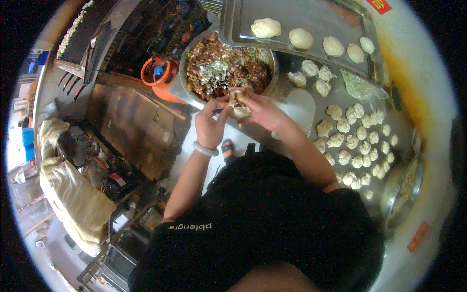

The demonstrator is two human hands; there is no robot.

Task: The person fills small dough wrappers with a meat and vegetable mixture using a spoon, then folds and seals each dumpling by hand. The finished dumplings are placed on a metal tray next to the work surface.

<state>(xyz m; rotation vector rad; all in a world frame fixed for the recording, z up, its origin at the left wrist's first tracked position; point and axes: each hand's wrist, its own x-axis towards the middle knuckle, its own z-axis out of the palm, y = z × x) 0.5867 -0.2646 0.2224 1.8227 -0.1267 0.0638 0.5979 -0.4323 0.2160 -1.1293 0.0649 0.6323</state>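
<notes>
Both hands hold a piece of dough (pixel 239 108) with dark filling showing in its opening, just off the near rim of a large metal bowl (pixel 276 69). My left hand (pixel 211 122), with a pale bangle at the wrist, pinches the dough's left side. My right hand (pixel 261 109) has its fingers around the top and right side. Chopped brown filling (pixel 233 65) with green bits and pale cubes fills the bowl. Beyond it, a metal tray (pixel 299 11) holds several smooth dough rounds (pixel 301 38). Many rough dough pieces (pixel 343 125) lie on the metal worktop at the right.
A white plastic board (pixel 300 109) lies right of the bowl, near a clear plastic bag (pixel 359 85). Another metal bowl (pixel 403 193) stands at the far right. An orange gas cylinder (pixel 164 82) is left of the filling bowl. Flattened cardboard (pixel 135 124) and a cloth-covered rack (pixel 73 200) are at the left.
</notes>
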